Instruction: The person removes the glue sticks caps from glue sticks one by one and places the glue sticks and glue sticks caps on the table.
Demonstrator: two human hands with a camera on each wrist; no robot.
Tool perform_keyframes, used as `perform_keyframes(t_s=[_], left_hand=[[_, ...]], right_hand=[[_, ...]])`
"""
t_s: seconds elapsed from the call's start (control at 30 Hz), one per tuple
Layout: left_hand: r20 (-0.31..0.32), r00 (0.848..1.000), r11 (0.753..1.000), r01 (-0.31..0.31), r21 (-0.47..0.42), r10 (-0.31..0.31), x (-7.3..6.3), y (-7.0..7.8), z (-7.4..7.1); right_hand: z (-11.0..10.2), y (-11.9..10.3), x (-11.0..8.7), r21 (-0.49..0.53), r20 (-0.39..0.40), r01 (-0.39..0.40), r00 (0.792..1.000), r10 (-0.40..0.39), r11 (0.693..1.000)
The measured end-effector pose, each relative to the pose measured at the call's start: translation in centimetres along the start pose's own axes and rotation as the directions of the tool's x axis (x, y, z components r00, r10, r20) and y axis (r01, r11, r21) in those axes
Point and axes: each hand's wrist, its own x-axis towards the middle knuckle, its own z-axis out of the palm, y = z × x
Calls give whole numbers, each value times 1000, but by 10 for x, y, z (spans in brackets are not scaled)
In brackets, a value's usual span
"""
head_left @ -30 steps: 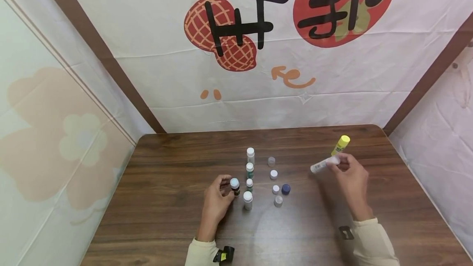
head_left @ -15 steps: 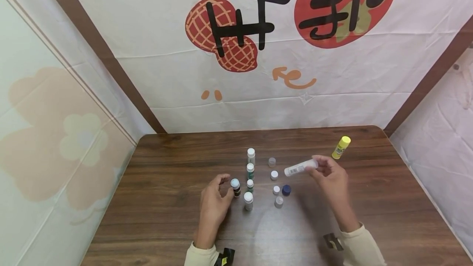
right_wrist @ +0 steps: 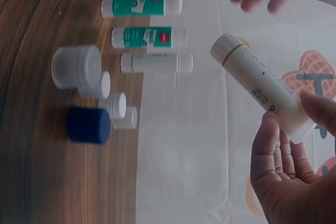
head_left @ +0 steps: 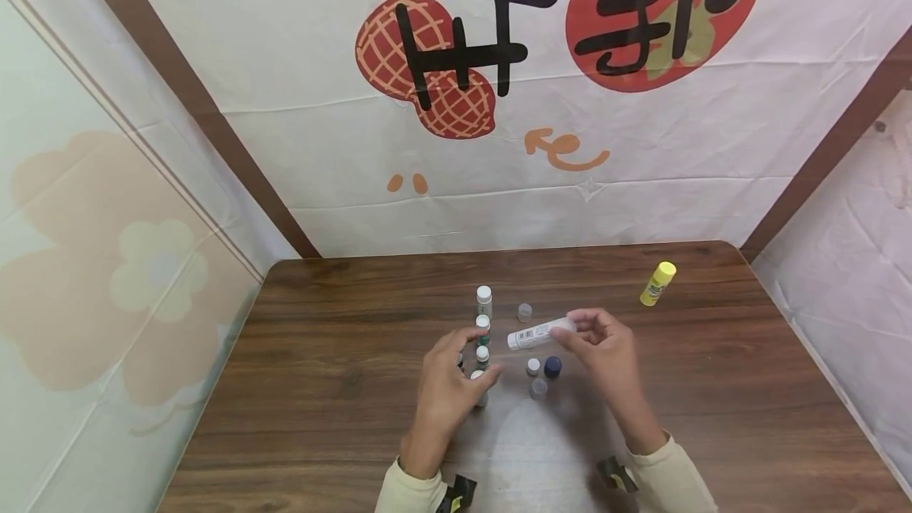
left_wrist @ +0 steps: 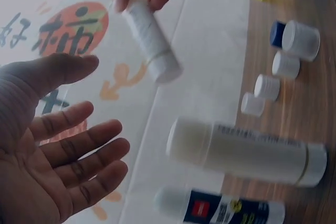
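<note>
My right hand [head_left: 606, 348] pinches one end of a white glue stick [head_left: 536, 333] between thumb and fingers, holding it tilted above the table. Its capped-looking far end points toward my left hand [head_left: 443, 390]. That left hand is held over a row of standing glue sticks [head_left: 484, 303], fingers and thumb spread with nothing between them. In the left wrist view, a white glue stick [left_wrist: 252, 153] and a dark blue-labelled glue stick [left_wrist: 210, 207] stand beside it. Green-labelled glue sticks [right_wrist: 139, 6] show in the right wrist view. The left hand partly covers the row's near end.
Loose caps stand right of the row: a clear cap [head_left: 524, 312], a small white cap [head_left: 533, 366], a dark blue cap [head_left: 552, 366] and a frosted cap [head_left: 538, 389]. A yellow glue stick [head_left: 657, 284] stands at the back right of the wooden table [head_left: 342, 291].
The right hand has carried the white glue stick left from beside the yellow one. The left hand has left the dark-labelled glue stick and moved right, over the row.
</note>
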Motion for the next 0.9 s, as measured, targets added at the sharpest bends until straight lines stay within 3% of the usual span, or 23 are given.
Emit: perform_keyframes(t_s=[0.3,0.53,0.9], left_hand=[[17,993,993,-120,-13,120,2,11,16],[44,988,988,-152,25,151,1,17,19],[-14,978,977,-206,56,207,-1,15,22]], right_hand=[[13,-4,-11,60,52,-46,998,43,997],[21,-1,-15,71,56,-32,998,28,997],[24,-6,-18,106,82,-49,996,41,993]])
